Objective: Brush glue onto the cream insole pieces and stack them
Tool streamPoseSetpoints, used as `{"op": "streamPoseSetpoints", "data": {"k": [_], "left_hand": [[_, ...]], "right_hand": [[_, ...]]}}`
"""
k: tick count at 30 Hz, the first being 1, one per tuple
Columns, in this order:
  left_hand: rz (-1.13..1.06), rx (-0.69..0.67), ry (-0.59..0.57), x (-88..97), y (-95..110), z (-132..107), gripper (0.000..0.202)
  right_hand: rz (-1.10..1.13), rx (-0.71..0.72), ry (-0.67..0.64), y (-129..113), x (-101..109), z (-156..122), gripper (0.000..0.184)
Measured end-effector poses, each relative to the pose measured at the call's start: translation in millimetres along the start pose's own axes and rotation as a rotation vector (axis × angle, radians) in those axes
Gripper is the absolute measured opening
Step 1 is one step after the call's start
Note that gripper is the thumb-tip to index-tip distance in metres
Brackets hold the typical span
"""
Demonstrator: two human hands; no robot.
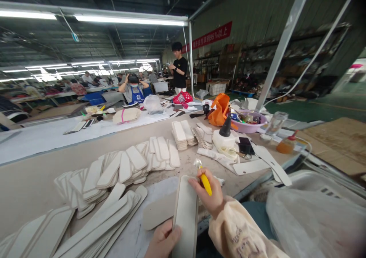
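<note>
My left hand (163, 241) grips the near end of a long white insole-shaped piece (186, 214), held up lengthwise over the table's front edge. My right hand (209, 194) is closed on a yellow-handled brush (204, 178) whose pale bristle tip points up and away, just past the far end of the piece. The right fingertips also touch the piece's far right corner. A cream sleeve covers my right forearm. Another flat grey piece (159, 211) lies on the table just left of the held one.
Several fanned rows of white pieces (126, 166) cover the table, with stacks (183, 134) further back. A white glue bottle with black nozzle (225, 136), pink basin (248, 125), glass jar (276, 124) and orange bag (219, 109) stand right. A clear plastic bag (314, 220) lies near right. People work behind.
</note>
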State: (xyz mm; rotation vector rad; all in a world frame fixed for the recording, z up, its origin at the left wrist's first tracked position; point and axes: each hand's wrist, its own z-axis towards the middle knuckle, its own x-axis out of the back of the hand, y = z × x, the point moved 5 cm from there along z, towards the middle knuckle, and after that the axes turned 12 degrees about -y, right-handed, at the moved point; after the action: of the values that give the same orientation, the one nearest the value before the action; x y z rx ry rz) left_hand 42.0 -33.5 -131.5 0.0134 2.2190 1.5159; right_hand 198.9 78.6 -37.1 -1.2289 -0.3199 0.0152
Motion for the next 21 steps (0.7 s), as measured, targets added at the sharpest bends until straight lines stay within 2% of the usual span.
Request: {"op": "streamPoseSetpoints", "data": {"k": [8, 13, 17, 19, 21], "left_hand": [[0.166, -0.056, -0.062, 8.2, 2, 3, 0.049], [0.259, -0.092, -0.001, 7.0, 6, -6, 0.051], [0.259, -0.112, 0.114, 4.5, 13, -17, 0.047], [0.234, -0.113, 0.114, 9.9, 18, -26, 0.044], [0.173, -0.11, 0.115, 22.6, 26, -43, 0.042]], "right_hand": [[0.013, 0.006, 0.031, 2, -1, -4, 0.031], [0.047, 0.007, 0.091, -8, -1, -13, 0.037], [0.017, -0.053, 0.11, 0, 0, -20, 0.041], [-0.002, -0.104, 0.109, 4, -3, -23, 0.043], [0.071, -0.064, 0.074, 3, -8, -26, 0.044]]}}
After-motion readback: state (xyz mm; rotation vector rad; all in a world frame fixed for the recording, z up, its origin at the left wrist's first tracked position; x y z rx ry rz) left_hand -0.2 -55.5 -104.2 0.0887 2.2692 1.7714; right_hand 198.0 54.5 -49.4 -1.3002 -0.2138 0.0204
